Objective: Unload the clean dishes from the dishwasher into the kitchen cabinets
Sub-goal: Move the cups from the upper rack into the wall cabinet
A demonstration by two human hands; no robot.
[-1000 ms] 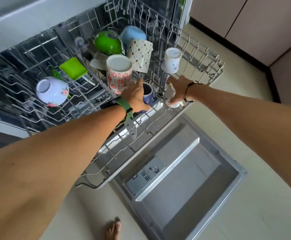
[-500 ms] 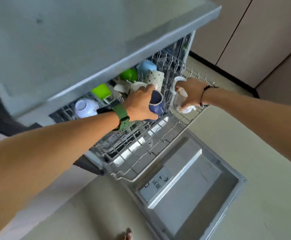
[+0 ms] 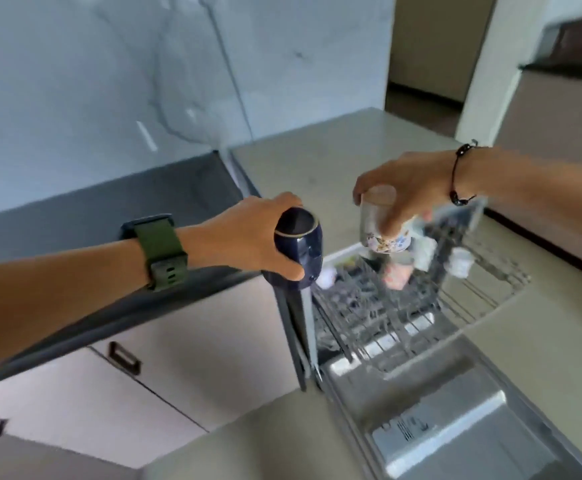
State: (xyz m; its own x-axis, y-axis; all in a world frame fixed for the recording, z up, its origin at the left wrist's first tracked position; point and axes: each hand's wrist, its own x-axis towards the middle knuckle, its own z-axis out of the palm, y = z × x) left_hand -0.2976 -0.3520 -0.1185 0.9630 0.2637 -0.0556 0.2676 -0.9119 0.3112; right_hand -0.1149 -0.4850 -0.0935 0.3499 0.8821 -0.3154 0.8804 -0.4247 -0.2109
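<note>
- Head view: both hands have come up out of the dishwasher since the earlier picture, and each one has lifted a cup with it.
- The view has swung up too, so now the grey marble wall [image 3: 109, 64] and the dark grey counter top [image 3: 75, 216] show at the far left.
- The left hand [image 3: 248, 233], with a green watch strap [image 3: 159, 249] on its wrist, is wrapped around a dark blue shiny cup with a thin gold rim [image 3: 300, 251].
- The blue cup is in the air, over the edge of the counter top, just left of the dishwasher.
- Its long side runs up and down and leans a bit. The gold-ringed end points up and toward the camera.
- The right hand [image 3: 404, 188], with a black string bracelet [image 3: 459, 178] on its wrist, is gripping a white cup with small coloured pictures [image 3: 383, 223] from above.
- The white cup hangs in the air above the far part of the silver wire rack [image 3: 438, 306]. It stands nearly straight up and down. It is too blurry to tell which end is open.
- More cups sit blurred in the rack.
- The open silver dishwasher door [image 3: 456, 410] lies flat, near and to the right.
</note>
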